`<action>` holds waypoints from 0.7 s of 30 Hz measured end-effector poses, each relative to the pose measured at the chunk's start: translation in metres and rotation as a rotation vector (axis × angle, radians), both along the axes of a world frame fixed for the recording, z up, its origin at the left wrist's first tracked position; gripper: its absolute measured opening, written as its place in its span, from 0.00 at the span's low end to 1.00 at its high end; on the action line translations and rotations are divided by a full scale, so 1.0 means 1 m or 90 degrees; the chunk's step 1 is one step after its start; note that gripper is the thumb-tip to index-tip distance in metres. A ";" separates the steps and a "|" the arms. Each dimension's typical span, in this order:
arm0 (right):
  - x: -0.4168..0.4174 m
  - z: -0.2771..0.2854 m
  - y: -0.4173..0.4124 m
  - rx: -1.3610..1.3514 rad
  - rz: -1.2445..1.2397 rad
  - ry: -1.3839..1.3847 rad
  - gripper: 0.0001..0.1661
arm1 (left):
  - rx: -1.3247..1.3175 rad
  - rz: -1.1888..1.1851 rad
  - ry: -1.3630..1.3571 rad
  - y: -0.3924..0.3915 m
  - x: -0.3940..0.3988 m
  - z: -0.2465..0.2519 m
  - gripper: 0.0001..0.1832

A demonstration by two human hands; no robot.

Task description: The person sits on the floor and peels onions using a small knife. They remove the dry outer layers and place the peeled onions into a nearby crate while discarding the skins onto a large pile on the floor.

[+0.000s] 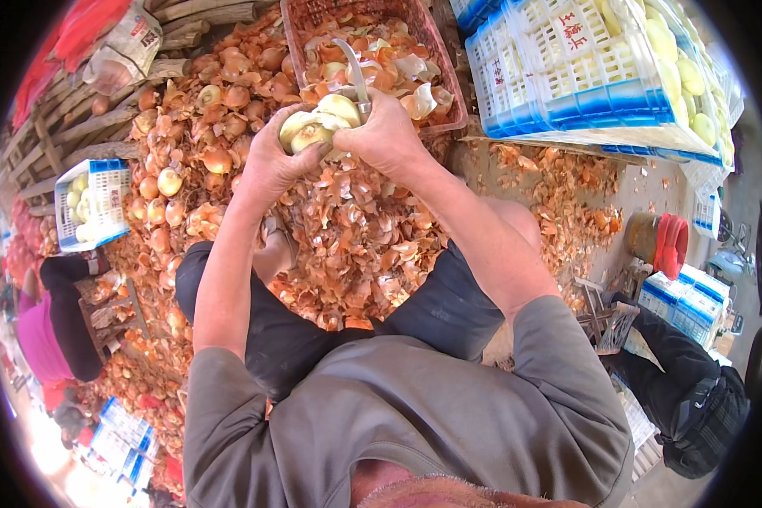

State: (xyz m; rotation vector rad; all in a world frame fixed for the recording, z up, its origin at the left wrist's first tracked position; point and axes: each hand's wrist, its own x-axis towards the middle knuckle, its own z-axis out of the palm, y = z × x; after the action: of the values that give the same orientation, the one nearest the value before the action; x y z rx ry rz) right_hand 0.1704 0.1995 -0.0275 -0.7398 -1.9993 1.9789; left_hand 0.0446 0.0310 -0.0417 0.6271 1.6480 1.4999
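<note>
A pale peeled onion [308,135] with two bulging lobes is held up between both hands; I cannot tell whether it is one bulb or two pressed together. My left hand [272,155] cups its left side, the thumb along its lower face. On the other side, my right hand [390,136] grips a small knife [356,71] with a curved blade pointing up and away. The right thumb touches the onion too, and the knife's handle is mostly hidden in the fist. Below the hands, loose brown onion skins [349,235] cover the ground between my legs.
A red plastic crate [460,95] of skins stands just beyond my hands. Unpeeled onions [216,160] are heaped to the left. White-and-blue crates [514,70] of peeled onions rise at right; a smaller crate [108,200] sits left. Other people [47,330] are at both sides.
</note>
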 end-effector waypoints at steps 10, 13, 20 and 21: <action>0.001 -0.004 0.003 -0.229 -0.019 0.009 0.24 | -0.039 -0.030 0.035 -0.002 -0.004 0.003 0.40; 0.001 -0.003 0.010 -0.192 0.021 0.001 0.21 | -0.030 -0.027 0.027 -0.004 -0.004 0.006 0.40; -0.005 -0.023 0.001 0.040 -0.038 0.018 0.19 | -0.075 0.007 0.005 0.003 -0.001 -0.002 0.42; -0.006 -0.023 0.001 -0.004 -0.049 0.035 0.19 | -0.039 0.027 0.017 0.005 0.001 -0.004 0.43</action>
State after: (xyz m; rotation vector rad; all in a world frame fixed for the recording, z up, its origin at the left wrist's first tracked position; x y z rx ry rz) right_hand 0.1648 0.2006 -0.0505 -0.7441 -1.9064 1.9410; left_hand 0.0451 0.0361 -0.0455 0.5844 1.7297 1.4712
